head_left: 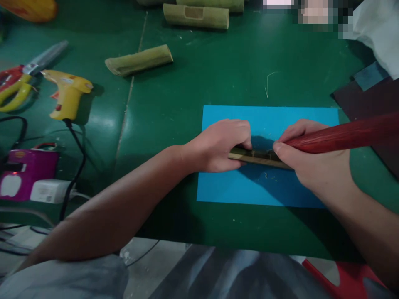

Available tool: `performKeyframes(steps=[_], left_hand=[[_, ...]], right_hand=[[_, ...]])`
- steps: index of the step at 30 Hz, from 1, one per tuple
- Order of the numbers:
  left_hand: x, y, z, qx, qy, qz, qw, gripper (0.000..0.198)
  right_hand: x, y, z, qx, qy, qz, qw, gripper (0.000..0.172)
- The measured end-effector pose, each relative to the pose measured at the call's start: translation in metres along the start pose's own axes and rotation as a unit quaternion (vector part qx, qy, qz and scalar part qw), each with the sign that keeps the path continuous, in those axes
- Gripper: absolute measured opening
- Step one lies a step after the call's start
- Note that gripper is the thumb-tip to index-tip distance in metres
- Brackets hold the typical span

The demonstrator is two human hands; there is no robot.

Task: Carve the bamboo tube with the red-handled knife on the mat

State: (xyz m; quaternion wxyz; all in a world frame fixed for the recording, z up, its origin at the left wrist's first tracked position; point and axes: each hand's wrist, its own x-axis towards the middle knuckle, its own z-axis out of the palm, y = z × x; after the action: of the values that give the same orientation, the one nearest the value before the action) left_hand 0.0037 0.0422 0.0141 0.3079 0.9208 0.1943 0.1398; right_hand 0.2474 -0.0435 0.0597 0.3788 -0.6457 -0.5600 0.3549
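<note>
A thin bamboo strip (pixel 258 157) lies on a blue sheet of paper (pixel 299 118) on the green table. My left hand (pixel 220 145) is closed over the strip's left end and pins it down. My right hand (pixel 308 155) is closed on a long red handle (pixel 346 136) that runs off to the right. Its working end touches the strip under my thumb and is hidden. A few pale shavings lie on the paper just below the strip.
Cut bamboo tubes (pixel 140 60) (pixel 195 15) lie at the back. A yellow glue gun (pixel 67 93), its black cord, shears (pixel 21 81), a purple box (pixel 21 172) and a white adapter (pixel 50 190) crowd the left. Dark sheets (pixel 368 104) lie at the right.
</note>
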Motion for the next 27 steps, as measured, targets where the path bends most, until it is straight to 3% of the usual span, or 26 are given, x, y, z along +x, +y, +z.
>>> performKeyframes(steps=[6,17,27], left_hand=[[0.000,0.001,-0.001,0.001,-0.002,-0.004,1.000,0.017],[-0.002,-0.003,0.001,-0.019,0.002,0.003,1.000,0.017],[0.001,-0.002,-0.002,-0.016,-0.007,-0.003,1.000,0.019]], right_hand=[[-0.001,-0.005,0.001,-0.008,-0.001,-0.003,1.000,0.015],[0.003,0.011,-0.005,0.026,0.037,0.033,0.998,0.013],[-0.005,0.004,-0.001,0.062,-0.021,0.032,0.997,0.010]])
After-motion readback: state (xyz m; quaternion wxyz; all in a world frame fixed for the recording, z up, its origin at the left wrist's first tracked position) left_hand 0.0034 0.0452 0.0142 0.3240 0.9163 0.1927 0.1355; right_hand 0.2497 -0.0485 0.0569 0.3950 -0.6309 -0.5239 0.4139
